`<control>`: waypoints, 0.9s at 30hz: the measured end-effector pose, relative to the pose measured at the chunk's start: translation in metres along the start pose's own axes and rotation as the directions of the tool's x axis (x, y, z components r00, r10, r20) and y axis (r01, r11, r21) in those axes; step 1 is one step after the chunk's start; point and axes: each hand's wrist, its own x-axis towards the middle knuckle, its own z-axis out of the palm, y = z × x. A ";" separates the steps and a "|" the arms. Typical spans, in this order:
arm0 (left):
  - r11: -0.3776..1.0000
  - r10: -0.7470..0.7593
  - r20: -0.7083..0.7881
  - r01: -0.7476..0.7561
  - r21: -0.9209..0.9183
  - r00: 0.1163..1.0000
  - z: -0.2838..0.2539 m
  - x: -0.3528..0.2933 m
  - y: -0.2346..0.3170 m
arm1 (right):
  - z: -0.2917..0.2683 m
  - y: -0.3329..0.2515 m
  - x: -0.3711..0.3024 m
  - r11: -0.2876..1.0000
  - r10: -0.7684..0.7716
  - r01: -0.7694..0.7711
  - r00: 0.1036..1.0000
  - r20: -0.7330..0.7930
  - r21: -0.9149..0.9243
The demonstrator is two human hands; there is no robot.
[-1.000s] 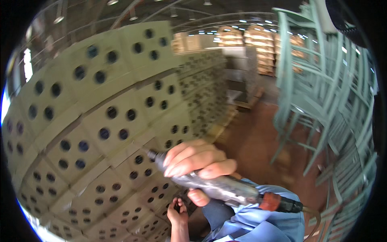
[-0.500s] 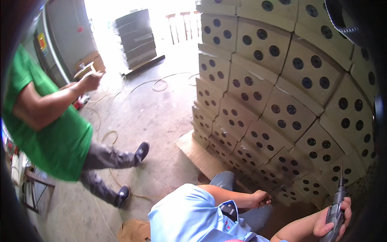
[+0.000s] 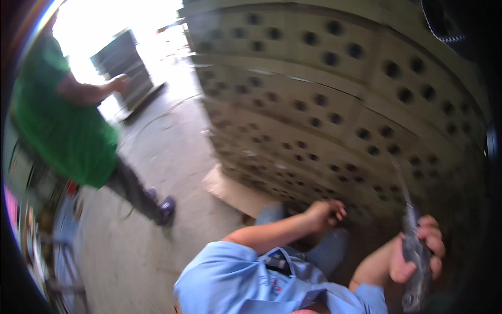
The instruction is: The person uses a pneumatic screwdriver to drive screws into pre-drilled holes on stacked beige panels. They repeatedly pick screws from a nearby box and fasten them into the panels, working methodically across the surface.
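In my right hand is a dark power screwdriver; my fingers wrap round its body. Its long thin bit points up and away from me, in front of the lower boxes, and blur hides whether the tip touches one. My left hand is held out near my knee with the fingers curled in. Whatever it holds, if anything, is hidden. Beyond both hands rises a tall stack of brown boxes, each face bearing groups of round dark discs.
A person in a green shirt stands at the left. Flat cardboard lies at the stack's foot. Farther back a dark stack stands on a pallet, with a hose on the concrete floor. A metal-framed stand is at lower left.
The view has swung, shifting the box stack leftward in the picture. Both my hands appear higher, the left one farther left. The screwdriver stays in my right hand; the other person's arm has turned away.
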 end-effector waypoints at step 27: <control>0.905 0.407 0.142 -0.378 -0.196 0.902 0.113 -0.054 0.111 | 0.006 -0.014 -0.007 0.909 0.025 -0.093 0.985 0.170 0.407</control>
